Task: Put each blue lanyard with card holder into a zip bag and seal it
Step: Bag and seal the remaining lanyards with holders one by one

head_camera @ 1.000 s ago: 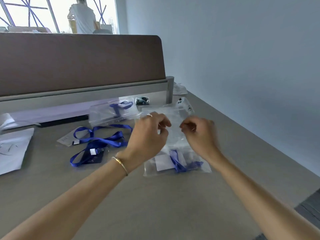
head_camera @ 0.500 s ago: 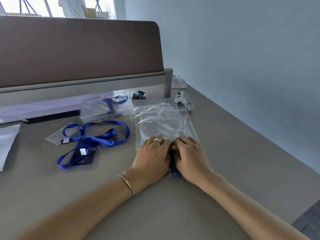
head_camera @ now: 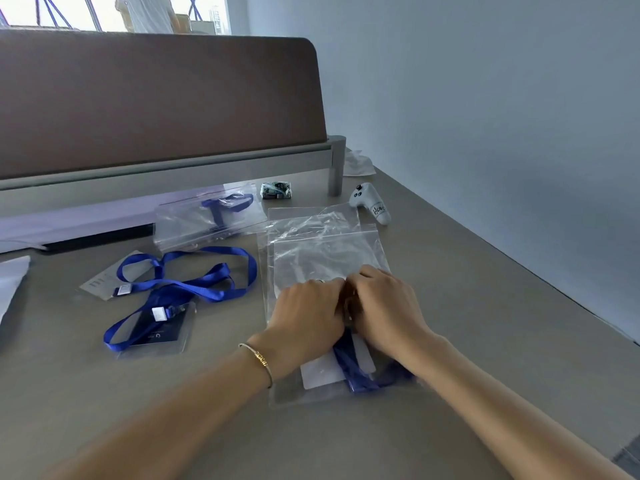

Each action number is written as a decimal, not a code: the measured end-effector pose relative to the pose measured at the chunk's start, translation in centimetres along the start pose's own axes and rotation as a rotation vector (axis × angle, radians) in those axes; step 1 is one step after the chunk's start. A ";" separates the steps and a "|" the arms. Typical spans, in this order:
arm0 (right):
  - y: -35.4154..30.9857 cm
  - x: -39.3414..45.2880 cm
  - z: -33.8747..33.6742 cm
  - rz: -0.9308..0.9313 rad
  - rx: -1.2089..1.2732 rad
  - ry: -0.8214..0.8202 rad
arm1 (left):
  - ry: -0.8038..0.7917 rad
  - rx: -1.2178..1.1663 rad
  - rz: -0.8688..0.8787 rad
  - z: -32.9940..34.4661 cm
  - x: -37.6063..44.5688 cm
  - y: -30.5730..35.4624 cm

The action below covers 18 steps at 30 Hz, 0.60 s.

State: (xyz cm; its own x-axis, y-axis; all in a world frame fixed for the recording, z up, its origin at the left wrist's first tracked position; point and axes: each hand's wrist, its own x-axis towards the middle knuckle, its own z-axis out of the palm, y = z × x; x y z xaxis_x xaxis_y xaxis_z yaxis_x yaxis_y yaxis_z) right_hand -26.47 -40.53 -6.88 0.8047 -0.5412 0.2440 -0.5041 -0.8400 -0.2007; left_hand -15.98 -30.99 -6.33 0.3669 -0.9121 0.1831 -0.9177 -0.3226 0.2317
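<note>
A clear zip bag (head_camera: 287, 393) lies on the grey table with a blue lanyard (head_camera: 353, 370) and white card holder (head_camera: 318, 372) inside. My left hand (head_camera: 308, 317) and my right hand (head_camera: 386, 306) sit side by side on the bag's far end, fingers curled down onto its zip edge. The fingertips and thumbs are hidden. Two loose blue lanyards (head_camera: 194, 285) with card holders (head_camera: 162, 334) lie to the left. Filled zip bags (head_camera: 207, 220) are stacked near the partition.
Empty zip bags (head_camera: 329, 244) lie just beyond my hands. A white controller (head_camera: 370, 206) and a small green packet (head_camera: 275, 190) sit at the back. A brown partition (head_camera: 156, 105) bounds the desk, the wall is at right, and white paper (head_camera: 10, 285) lies far left.
The bag was held up between both hands a second ago. It now lies flat on the table, and both hands have shifted further up it, uncovering the lanyard.
</note>
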 end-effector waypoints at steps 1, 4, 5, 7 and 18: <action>0.4 0.1 0.4 -0.003 0.006 0.027 | 0.018 -0.010 -0.017 0.1 0.0 -0.1; 1.5 -0.1 1.4 -0.008 0.024 0.065 | 0.081 -0.033 -0.083 0.5 0.0 -1.1; 1.7 -0.1 1.6 -0.001 0.018 0.028 | 0.086 -0.021 -0.105 0.7 -0.1 -1.4; 2.0 -0.1 1.6 0.020 0.016 -0.079 | 0.060 0.043 -0.137 0.8 -0.1 -1.9; 0.1 3.9 -0.3 -0.005 0.032 0.079 | 0.087 0.015 0.030 -1.4 4.4 -2.9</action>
State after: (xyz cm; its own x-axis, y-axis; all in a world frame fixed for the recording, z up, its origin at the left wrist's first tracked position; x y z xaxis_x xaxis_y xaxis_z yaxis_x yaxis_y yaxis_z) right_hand -23.46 -42.73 -5.62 0.7790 -0.5398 0.3192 -0.4891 -0.8415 -0.2295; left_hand -11.54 -33.73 -4.86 0.3503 -0.8962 0.2723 -0.9305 -0.2999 0.2102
